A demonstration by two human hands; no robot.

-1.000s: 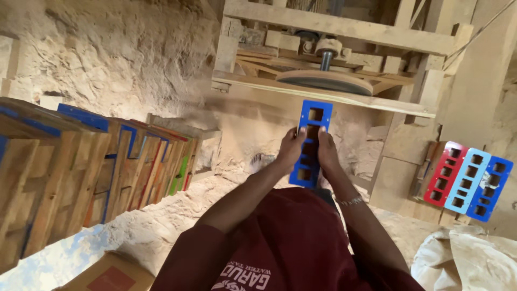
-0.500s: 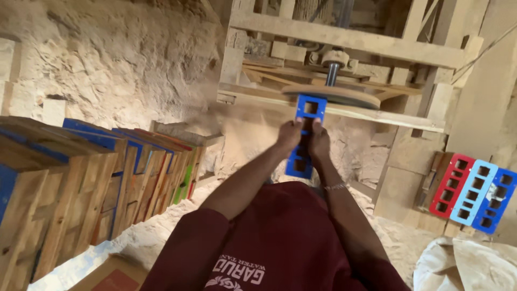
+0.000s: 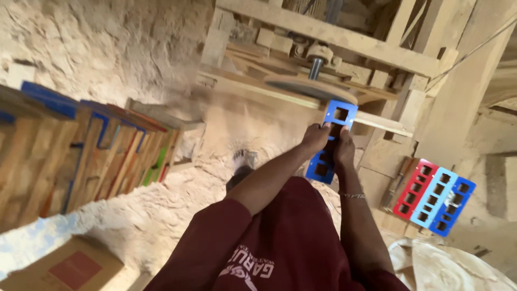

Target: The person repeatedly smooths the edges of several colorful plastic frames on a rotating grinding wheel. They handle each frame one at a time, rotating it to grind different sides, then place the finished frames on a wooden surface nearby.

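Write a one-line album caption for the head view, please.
Both hands, left hand and right hand, press a blue plastic frame with square openings against a round spinning wooden sanding disc.

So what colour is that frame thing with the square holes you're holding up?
The frame is bright blue, clearest in the head view.

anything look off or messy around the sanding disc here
Pale sawdust lies heaped over the floor below the disc. Both hands, left and right, press the blue cut-out frame at its edge. Nothing looks broken.

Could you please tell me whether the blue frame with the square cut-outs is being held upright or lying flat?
Roughly upright, leaning slightly: the blue frame stands on end between the left hand and right hand, its top reaching the wooden disc's edge.
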